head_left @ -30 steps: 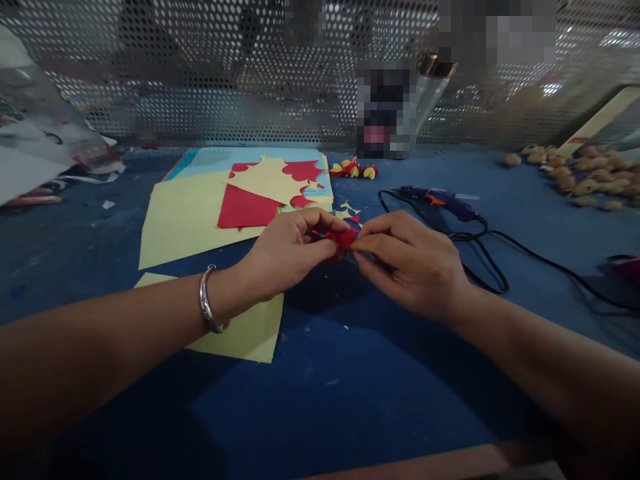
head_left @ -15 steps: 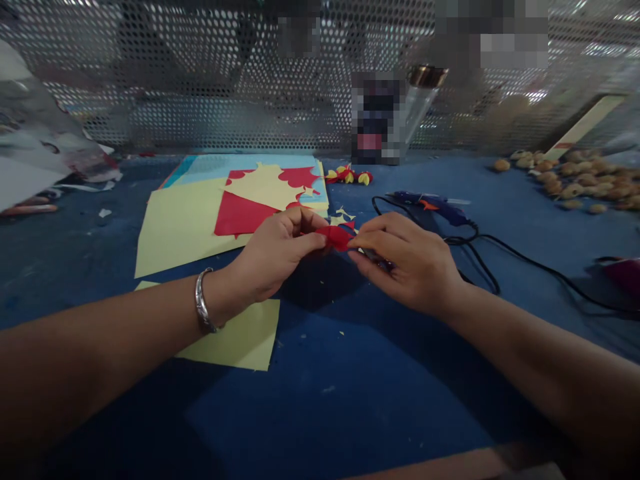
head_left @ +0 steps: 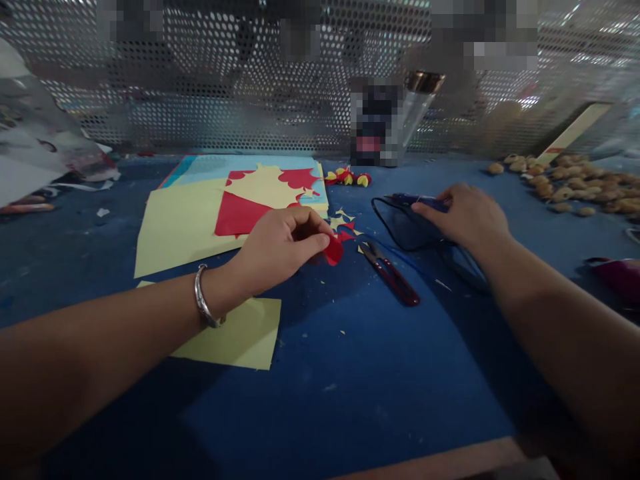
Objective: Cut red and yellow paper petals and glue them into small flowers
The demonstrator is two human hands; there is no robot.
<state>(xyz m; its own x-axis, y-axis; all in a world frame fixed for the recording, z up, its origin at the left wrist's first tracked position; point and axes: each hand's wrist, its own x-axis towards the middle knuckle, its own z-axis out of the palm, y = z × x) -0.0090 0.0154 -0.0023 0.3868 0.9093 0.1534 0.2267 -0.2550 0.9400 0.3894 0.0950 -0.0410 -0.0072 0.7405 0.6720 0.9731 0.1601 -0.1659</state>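
My left hand [head_left: 285, 243] pinches a small red paper piece [head_left: 334, 250] between thumb and fingers, a little above the blue tabletop. Farther right, my right hand [head_left: 470, 213] has its fingers closed round a blue glue gun [head_left: 413, 200] lying on the table; the hand hides much of it. Between the hands lie thread snips [head_left: 393, 275] with dark red handles. Paper scraps [head_left: 345, 227], yellow and red, are scattered beside them. Cut red paper [head_left: 240, 212] and yellow paper [head_left: 265, 187] lie behind my left hand.
Small red and yellow paper flowers [head_left: 350, 177] lie behind the scraps. A black cord [head_left: 393, 233] loops under my right hand. Brown shells or nuts [head_left: 575, 183] are heaped at the far right. Yellow sheets [head_left: 175, 227] lie at left, and a perforated metal panel [head_left: 225, 87] stands behind.
My right hand has let go of the red paper and moved right and away to the glue gun. The snips now show on the table. My left hand still holds the red piece.
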